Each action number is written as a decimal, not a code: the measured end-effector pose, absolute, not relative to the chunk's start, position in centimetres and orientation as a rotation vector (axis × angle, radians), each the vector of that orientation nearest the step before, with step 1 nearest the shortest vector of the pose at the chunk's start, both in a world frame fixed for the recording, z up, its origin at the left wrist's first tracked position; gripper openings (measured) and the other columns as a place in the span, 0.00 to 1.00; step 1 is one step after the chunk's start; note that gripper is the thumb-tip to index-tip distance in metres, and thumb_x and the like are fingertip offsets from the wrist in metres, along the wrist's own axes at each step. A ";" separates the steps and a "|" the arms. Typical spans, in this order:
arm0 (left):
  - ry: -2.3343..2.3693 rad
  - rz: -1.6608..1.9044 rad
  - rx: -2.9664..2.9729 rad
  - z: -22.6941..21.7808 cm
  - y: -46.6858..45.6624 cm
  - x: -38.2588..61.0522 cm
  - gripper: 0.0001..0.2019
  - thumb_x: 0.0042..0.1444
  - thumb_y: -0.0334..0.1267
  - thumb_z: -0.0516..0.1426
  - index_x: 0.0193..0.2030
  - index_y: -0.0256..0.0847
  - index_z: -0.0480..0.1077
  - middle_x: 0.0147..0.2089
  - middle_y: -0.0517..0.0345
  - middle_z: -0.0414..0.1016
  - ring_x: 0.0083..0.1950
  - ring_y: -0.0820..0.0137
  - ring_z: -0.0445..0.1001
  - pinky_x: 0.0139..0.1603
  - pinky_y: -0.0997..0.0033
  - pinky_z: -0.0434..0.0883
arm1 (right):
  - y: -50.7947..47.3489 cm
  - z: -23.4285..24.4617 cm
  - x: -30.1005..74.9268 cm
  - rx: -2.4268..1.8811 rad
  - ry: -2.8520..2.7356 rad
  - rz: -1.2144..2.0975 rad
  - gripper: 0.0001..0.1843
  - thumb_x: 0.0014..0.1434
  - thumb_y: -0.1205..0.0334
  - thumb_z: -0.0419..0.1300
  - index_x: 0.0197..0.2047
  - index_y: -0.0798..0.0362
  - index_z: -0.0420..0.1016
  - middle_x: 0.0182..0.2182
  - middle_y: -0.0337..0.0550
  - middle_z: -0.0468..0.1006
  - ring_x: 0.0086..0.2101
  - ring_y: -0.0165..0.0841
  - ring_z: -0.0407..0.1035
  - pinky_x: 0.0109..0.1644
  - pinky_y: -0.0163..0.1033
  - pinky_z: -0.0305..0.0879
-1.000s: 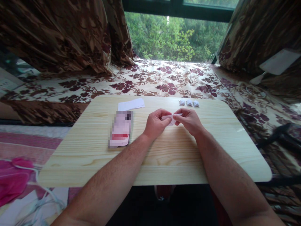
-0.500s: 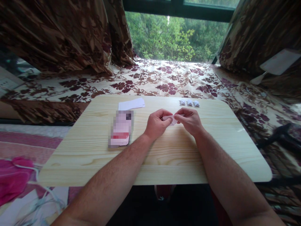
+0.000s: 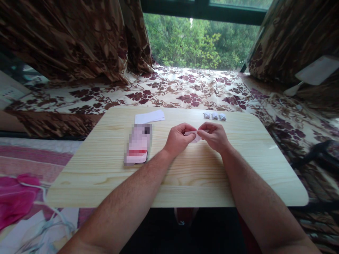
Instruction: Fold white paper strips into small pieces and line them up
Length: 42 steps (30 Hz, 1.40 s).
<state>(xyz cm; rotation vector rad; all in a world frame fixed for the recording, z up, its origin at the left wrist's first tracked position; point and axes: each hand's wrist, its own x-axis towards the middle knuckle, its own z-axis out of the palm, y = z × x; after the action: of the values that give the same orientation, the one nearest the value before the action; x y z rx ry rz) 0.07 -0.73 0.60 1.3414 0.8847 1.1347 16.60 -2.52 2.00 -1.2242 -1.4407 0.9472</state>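
Note:
My left hand (image 3: pixel 178 139) and my right hand (image 3: pixel 215 135) meet above the middle of a light wooden table (image 3: pixel 174 176). Both pinch a small folded piece of white paper (image 3: pixel 195 135) between their fingertips; most of it is hidden by the fingers. Three small folded white paper shapes (image 3: pixel 215 116) sit in a row near the far edge, beyond my right hand. A stack of white paper sheets (image 3: pixel 149 116) lies at the far edge to the left. A phone (image 3: pixel 138 144) lies flat left of my left hand.
A floral cloth (image 3: pixel 169 90) covers the ledge behind the table, with brown patterned curtains (image 3: pixel 69 38) on both sides of a window. Pink fabric (image 3: pixel 16 197) and white cords (image 3: pixel 50 225) lie at the lower left. A dark object (image 3: pixel 320 150) sits at the right.
My fingertips have drawn closer together on the paper, covering more of it. The view has shifted slightly; the hands stay in the same spot.

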 end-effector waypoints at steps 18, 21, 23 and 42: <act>0.874 1.136 1.326 0.1 -0.1 -0.2 0.10 0.45 0.36 0.66 0.36 0.36 0.78 0.29 0.59 0.78 0.28 0.73 0.72 0.30 0.74 0.69 | -2.4 2.5 17.2 -1.229 -1.383 0.951 0.04 0.49 0.64 0.65 0.25 0.55 0.76 0.17 0.36 0.73 0.19 0.25 0.62 0.24 0.33 0.54; 0.883 1.126 1.325 0.2 -0.1 -0.2 0.10 0.45 0.36 0.66 0.35 0.36 0.78 0.29 0.59 0.78 0.28 0.73 0.73 0.29 0.73 0.69 | -2.4 2.8 17.4 -1.234 -1.374 0.973 0.05 0.49 0.64 0.66 0.25 0.56 0.77 0.17 0.36 0.73 0.19 0.26 0.63 0.23 0.33 0.55; 0.899 1.123 1.326 0.3 -0.2 -0.2 0.10 0.44 0.35 0.66 0.35 0.36 0.77 0.29 0.59 0.78 0.28 0.73 0.73 0.29 0.74 0.69 | -2.4 2.9 17.6 -1.241 -1.378 0.993 0.05 0.49 0.63 0.66 0.26 0.56 0.77 0.17 0.36 0.73 0.19 0.26 0.64 0.23 0.33 0.56; 0.972 1.147 1.401 -0.4 0.2 -0.3 0.09 0.45 0.36 0.64 0.35 0.37 0.78 0.29 0.59 0.77 0.28 0.72 0.71 0.30 0.74 0.67 | -2.5 3.1 18.1 -1.315 -1.423 0.985 0.07 0.49 0.61 0.67 0.27 0.58 0.79 0.19 0.40 0.77 0.20 0.27 0.68 0.24 0.32 0.63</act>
<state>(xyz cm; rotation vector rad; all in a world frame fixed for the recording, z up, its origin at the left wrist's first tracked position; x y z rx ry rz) -0.30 0.23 -0.44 1.4007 0.9717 1.1469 18.14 -2.46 3.12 -1.3151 -1.4234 0.9847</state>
